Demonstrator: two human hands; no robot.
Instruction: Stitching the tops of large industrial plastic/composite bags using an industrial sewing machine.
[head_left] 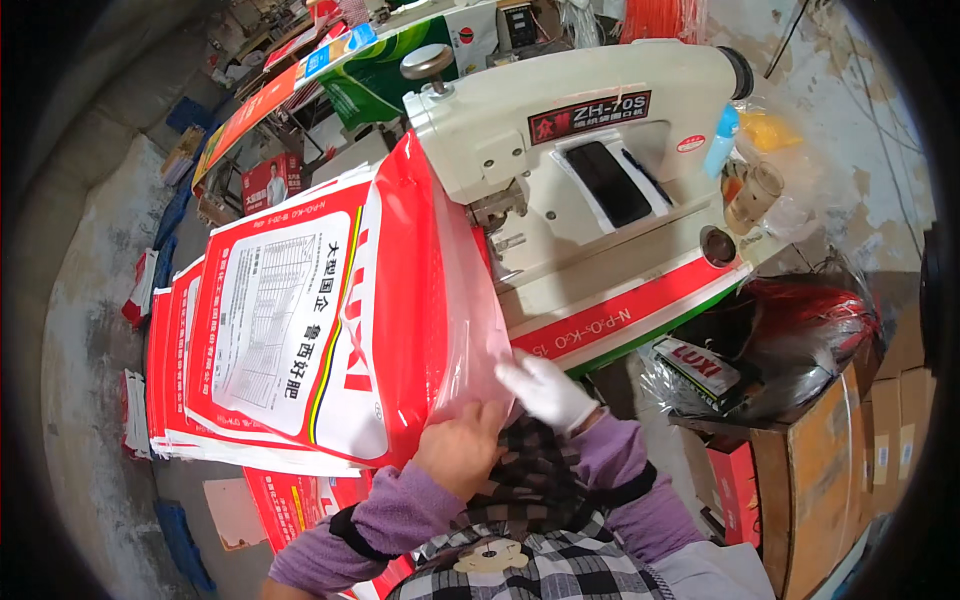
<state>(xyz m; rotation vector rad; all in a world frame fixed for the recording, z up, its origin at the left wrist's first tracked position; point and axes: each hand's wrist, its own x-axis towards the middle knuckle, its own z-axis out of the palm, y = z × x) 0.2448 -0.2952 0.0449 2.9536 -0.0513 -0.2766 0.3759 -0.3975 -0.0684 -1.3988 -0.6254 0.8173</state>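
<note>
A stack of flat red-and-white printed sacks (290, 310) lies at the left of an industrial sewing machine (590, 110). The top sack's red side curves up, and a pale, translucent plastic edge (475, 350) runs down its right side. My bare left hand (462, 448) is closed on the lower corner of that edge, its fingers bent over the plastic. Just to the right, my right hand (548, 392), in a white glove, pinches the same edge with its fingertips pointing left. The sack's upper corner lies close to the machine's needle area (500, 215).
A dark phone (608, 183) and a glass jar (755, 195) rest on the machine's bed. At the lower right stands a wooden-sided box (815, 490), with clear plastic and red strands above it. More red sacks (305, 495) are below the stack.
</note>
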